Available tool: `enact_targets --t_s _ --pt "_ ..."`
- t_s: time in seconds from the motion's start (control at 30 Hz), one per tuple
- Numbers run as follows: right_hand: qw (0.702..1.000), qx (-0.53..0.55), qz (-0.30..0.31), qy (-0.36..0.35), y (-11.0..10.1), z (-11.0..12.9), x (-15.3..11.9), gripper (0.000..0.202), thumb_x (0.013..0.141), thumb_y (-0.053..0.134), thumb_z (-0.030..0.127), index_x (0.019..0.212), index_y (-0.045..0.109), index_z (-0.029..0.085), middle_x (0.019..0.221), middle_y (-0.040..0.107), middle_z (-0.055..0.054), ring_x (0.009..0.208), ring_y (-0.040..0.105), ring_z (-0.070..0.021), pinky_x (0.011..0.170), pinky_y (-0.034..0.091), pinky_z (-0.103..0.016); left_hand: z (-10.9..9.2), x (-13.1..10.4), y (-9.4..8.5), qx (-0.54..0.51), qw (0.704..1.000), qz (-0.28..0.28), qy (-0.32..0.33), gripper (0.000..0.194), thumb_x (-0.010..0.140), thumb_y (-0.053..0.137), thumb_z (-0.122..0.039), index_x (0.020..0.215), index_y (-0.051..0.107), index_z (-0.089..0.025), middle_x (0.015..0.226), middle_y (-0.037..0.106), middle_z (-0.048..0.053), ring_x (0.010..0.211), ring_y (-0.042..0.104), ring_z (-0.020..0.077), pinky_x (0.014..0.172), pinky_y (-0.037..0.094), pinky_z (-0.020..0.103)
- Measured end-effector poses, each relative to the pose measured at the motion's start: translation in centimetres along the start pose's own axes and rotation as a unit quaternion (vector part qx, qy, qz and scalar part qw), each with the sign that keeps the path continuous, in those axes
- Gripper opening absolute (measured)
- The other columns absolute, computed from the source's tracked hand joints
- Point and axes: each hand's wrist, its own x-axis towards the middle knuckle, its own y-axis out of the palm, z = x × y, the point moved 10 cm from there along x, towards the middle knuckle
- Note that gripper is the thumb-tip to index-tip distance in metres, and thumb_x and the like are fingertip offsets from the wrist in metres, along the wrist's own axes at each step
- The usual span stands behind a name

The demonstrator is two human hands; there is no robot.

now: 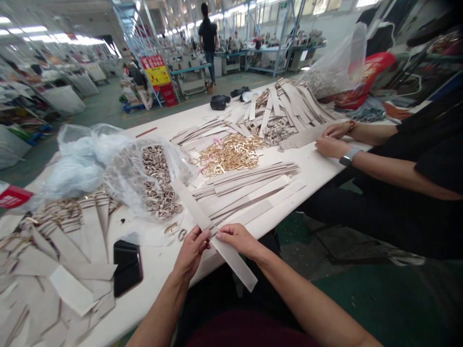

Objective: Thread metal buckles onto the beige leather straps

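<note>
A long off-white strap (237, 266) runs diagonally through both my hands at the table's near edge. My left hand (193, 248) pinches it from the left, and my right hand (239, 239) grips it from the right, fingertips almost meeting. What lies right between the fingertips is too small to make out. Just left of my left hand lie a gold buckle (170, 227) and a small loop (182, 234). Beyond my hands is a stack of flat straps (253, 180), and behind it a pile of gold buckles (231, 154).
A clear plastic bag (135, 166) holds many small loops (159, 185). A black phone (127, 267) lies beside heaped straps (68, 279) on the left. At right, a co-worker's hands (334, 142) handle a strap near a larger strap pile (285, 106).
</note>
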Motion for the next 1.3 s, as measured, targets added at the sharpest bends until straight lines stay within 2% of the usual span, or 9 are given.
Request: enact_targets --t_s 0.07,0.17,0.37,0.47,0.57,0.73,0.83,0.97,1.3 --pt "0.993 -0.116 -0.012 -0.036 -0.6 1.6 -0.4 0.025 0.081 0.055 0.032 0.073 0.066 0.012 0.058 0.054 0.003 0.054 0.042 -0.0082 0.053 0.03 -0.02 0.0 0.1 -0.2 -0.029 1.0 -0.007 -0.011 0.031 0.072 0.073 -0.029 0.1 0.066 -0.017 0.088 0.059 0.001 0.064 0.046 0.006 0.051 0.041 0.015" --pt "0.95 -0.3 -0.023 -0.087 -0.7 4.5 -1.4 0.024 0.084 0.053 0.025 0.065 0.063 0.014 0.056 0.052 0.003 0.057 0.045 -0.0089 0.055 0.029 -0.02 -0.2 0.3 -0.6 -0.084 0.996 -0.021 -0.022 0.029 0.069 0.076 -0.025 0.095 0.066 -0.017 0.078 0.054 -0.002 0.061 0.044 0.0045 0.048 0.039 0.013" --pt "0.759 -0.637 -0.112 -0.071 -1.3 7.2 -3.8 0.018 0.088 0.046 0.014 0.087 0.064 0.016 0.079 0.064 -0.007 0.064 0.055 -0.0149 0.055 0.03 -0.026 -0.4 0.2 -1.2 -0.155 0.987 -0.025 -0.04 0.036 0.07 0.075 -0.031 0.102 0.065 -0.018 0.088 0.061 0.001 0.065 0.05 0.006 0.046 0.039 0.014" --pt "0.735 -0.653 -0.131 -0.124 -0.8 7.4 -5.0 0.02 0.09 0.047 0.016 0.1 0.063 0.019 0.084 0.064 -0.007 0.071 0.057 -0.0169 0.061 0.035 -0.027 -0.4 0.1 -0.8 -0.166 0.985 -0.01 -0.05 0.027 0.073 0.07 -0.038 0.092 0.066 -0.019 0.096 0.065 0.003 0.072 0.055 0.0091 0.05 0.042 0.016" --pt "0.775 -0.593 -0.138 -0.172 -1.2 6.8 -5.7 0.023 0.091 0.047 0.02 0.106 0.064 0.022 0.092 0.066 -0.007 0.082 0.058 -0.0183 0.073 0.039 -0.029 -0.4 0.1 -0.5 -0.155 0.987 -0.015 -0.05 0.02 0.073 0.067 -0.027 0.091 0.064 -0.019 0.096 0.067 0.003 0.074 0.056 0.0104 0.053 0.044 0.018" --pt "0.912 -0.376 -0.102 -0.127 -3.1 4.4 -4.6 0.046 0.082 0.061 0.039 0.123 0.056 0.018 0.116 0.062 -0.01 0.104 0.056 -0.0224 0.09 0.042 -0.032 -0.1 0.2 0.6 -0.125 0.991 0.01 -0.049 0.041 0.068 0.063 -0.012 0.109 0.059 -0.017 0.104 0.068 0.007 0.075 0.057 0.0115 0.058 0.045 0.02" --pt "0.964 -0.258 -0.02 -0.062 -2.5 2.1 -3.3 0.035 0.08 0.061 0.036 0.109 0.064 0.017 0.097 0.068 -0.005 0.087 0.061 -0.0198 0.078 0.045 -0.029 0.3 0.2 1.0 -0.097 0.993 0.024 -0.059 0.044 0.069 0.063 -0.013 0.113 0.058 -0.016 0.105 0.068 0.008 0.079 0.059 0.0138 0.061 0.046 0.021" --pt "0.992 -0.123 0.032 0.013 -2.2 -0.6 -2.7 0.026 0.078 0.059 0.034 0.09 0.067 0.012 0.064 0.063 0.0 0.058 0.055 -0.0128 0.055 0.04 -0.022 0.6 0.1 0.4 -0.064 0.996 0.018 -0.06 0.041 0.07 0.065 -0.016 0.111 0.059 -0.017 0.107 0.067 0.008 0.08 0.06 0.014 0.061 0.046 0.021" --pt "0.997 -0.008 0.043 0.059 -2.6 -3.2 -2.8 0.028 0.076 0.062 0.038 0.092 0.064 0.014 0.062 0.062 0.002 0.052 0.056 -0.0105 0.051 0.04 -0.02 0.6 -0.2 0.4 -0.032 0.997 0.036 -0.052 0.045 0.064 0.076 -0.019 0.107 0.061 -0.018 0.107 0.066 0.008 0.083 0.059 0.0141 0.06 0.044 0.02"
